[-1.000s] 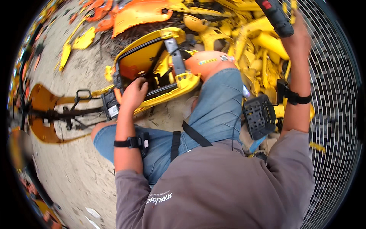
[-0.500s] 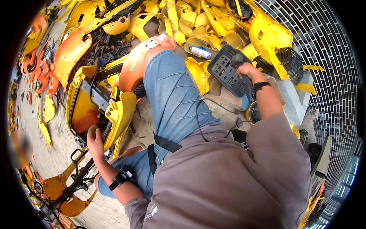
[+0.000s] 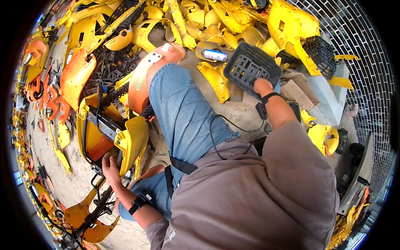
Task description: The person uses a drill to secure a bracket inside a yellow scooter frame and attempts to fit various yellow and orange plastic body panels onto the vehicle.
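At the lower centre of the frame, a grey shirt (image 3: 250, 196) is seen, with blue jeans (image 3: 183, 104) above it. At the lower left, the left hand (image 3: 110, 167) is laid against the near edge of a yellow body shell (image 3: 135, 135), which is placed left of the jeans; its grip is loosely curled, and whether anything is pinched cannot be told. Right of centre, the right hand (image 3: 263, 86) is set at the near rim of a black slotted basket (image 3: 254, 53); its fingers are partly hidden, so how far the grip is closed, or on what, cannot be told. An orange panel (image 3: 138, 87) is seen beside the raised knee. Just left of the basket, a spray can (image 3: 215, 55) is laid on its side. Farther off, yellow parts (image 3: 208, 18) are heaped along the top, and a brick-patterned wall (image 3: 358, 46) is seen at the upper right.
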`<state>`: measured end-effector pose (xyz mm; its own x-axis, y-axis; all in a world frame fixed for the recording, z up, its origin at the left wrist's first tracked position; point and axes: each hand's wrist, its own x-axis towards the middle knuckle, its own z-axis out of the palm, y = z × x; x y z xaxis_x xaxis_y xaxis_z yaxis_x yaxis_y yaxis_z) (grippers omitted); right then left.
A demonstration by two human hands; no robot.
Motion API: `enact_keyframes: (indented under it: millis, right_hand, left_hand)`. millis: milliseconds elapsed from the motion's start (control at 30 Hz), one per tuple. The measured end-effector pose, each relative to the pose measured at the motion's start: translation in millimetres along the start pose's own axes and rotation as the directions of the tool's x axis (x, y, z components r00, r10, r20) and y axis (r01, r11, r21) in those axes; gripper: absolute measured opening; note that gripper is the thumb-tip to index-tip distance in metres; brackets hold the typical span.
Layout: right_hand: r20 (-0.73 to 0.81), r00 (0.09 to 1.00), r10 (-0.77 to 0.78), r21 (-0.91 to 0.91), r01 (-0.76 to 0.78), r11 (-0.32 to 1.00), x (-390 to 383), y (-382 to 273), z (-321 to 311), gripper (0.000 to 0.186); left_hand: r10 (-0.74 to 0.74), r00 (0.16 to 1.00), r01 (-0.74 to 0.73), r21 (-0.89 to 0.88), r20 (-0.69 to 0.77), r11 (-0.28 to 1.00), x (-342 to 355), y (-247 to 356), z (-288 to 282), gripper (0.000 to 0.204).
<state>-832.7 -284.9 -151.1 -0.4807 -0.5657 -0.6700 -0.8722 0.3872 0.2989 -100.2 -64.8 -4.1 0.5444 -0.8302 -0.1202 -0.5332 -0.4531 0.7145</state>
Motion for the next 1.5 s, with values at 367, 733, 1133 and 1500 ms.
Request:
enact_keyframes:
  millis: [367, 733, 1133, 1500]
  right_hand:
    - [0.097, 0.989, -0.108, 0.198, 0.088, 0.976, -14.0, -71.2, 11.1, 0.056]
    - [-0.245, 0.948, -0.203, 0.574, 0.310, 0.758, -5.9, -73.6, 75.0, 0.075]
    - [-0.719, 0.652, -0.239, 0.272, 0.581, 0.767, -67.3, -102.5, 62.0, 0.043]
    - [-0.072, 0.715, -0.695, -0.185, 0.675, 0.714, -25.9, -139.7, 130.7, 0.061]
  left_hand:
    - [-0.029, 0.999, 0.029, -0.023, -0.020, 0.999, -5.3, 5.8, 0.2, 0.032]
    - [0.004, 1.000, -0.005, -0.028, -0.024, 1.000, -5.2, 5.0, 1.5, 0.031]
    - [-0.008, 1.000, 0.006, -0.057, -0.025, 0.998, -3.7, -2.5, 0.6, 0.031]
    - [-0.052, 0.999, 0.052, -0.057, -0.008, 0.997, -6.0, -1.3, -2.2, 0.029]
